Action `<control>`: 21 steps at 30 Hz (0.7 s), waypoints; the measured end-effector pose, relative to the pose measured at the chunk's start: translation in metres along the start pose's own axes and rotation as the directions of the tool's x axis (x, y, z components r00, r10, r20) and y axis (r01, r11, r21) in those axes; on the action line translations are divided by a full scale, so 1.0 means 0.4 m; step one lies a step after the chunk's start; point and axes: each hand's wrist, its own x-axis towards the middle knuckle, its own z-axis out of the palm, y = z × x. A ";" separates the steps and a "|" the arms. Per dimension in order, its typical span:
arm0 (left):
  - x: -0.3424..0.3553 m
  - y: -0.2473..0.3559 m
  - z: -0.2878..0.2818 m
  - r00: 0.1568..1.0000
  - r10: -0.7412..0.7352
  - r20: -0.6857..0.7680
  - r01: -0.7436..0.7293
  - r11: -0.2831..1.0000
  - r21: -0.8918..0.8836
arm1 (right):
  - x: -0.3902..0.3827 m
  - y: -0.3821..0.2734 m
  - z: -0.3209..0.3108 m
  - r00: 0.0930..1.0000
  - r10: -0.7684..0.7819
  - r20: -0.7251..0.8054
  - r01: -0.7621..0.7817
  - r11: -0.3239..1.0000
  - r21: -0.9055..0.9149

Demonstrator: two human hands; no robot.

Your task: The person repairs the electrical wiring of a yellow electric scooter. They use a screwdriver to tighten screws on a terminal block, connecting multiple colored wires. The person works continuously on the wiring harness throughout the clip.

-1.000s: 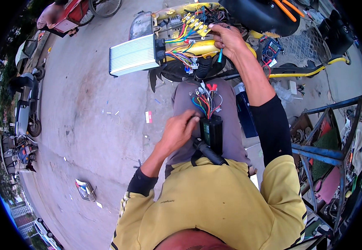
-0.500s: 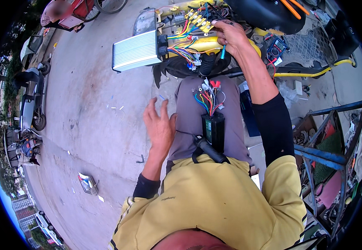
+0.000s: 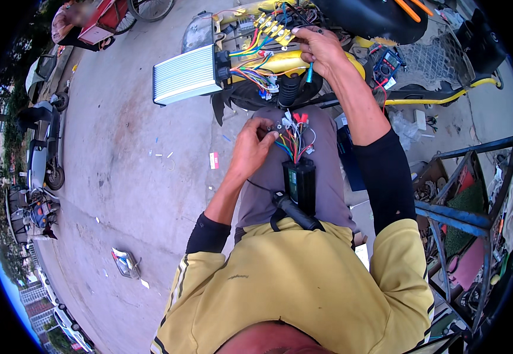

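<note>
Right hand (image 3: 320, 48) is pinching terminal block (image 3: 273, 30), upper centre; left hand (image 3: 252, 146), mid-frame, is curling by wires (image 3: 292, 141) of labelled box (image 3: 301, 182), grip unclear.

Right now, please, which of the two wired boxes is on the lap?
The black box, resting on grey trousers; the ribbed silver box is by the yellow frame.

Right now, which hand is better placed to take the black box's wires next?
Probably the left hand: it is at the wires of the black box, while the right hand holds the yellow terminal block.
</note>
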 end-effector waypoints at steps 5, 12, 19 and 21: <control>-0.009 -0.008 -0.001 0.997 -0.033 0.068 0.053 0.944 -0.326 | 0.013 0.012 -0.009 1.000 0.001 0.023 -0.001 1.000 0.007; -0.009 0.007 -0.001 0.997 -0.050 0.066 0.071 0.929 -0.362 | 0.015 0.008 -0.001 0.999 0.043 0.010 -0.043 0.999 -0.020; -0.013 0.076 -0.019 0.966 0.204 0.161 -0.164 0.960 -0.228 | 0.013 0.010 -0.007 0.999 0.016 0.032 -0.016 1.000 0.001; -0.008 0.089 -0.008 0.946 0.258 0.198 -0.227 0.960 -0.165 | 0.014 0.008 -0.005 0.999 0.032 0.032 -0.032 0.999 0.000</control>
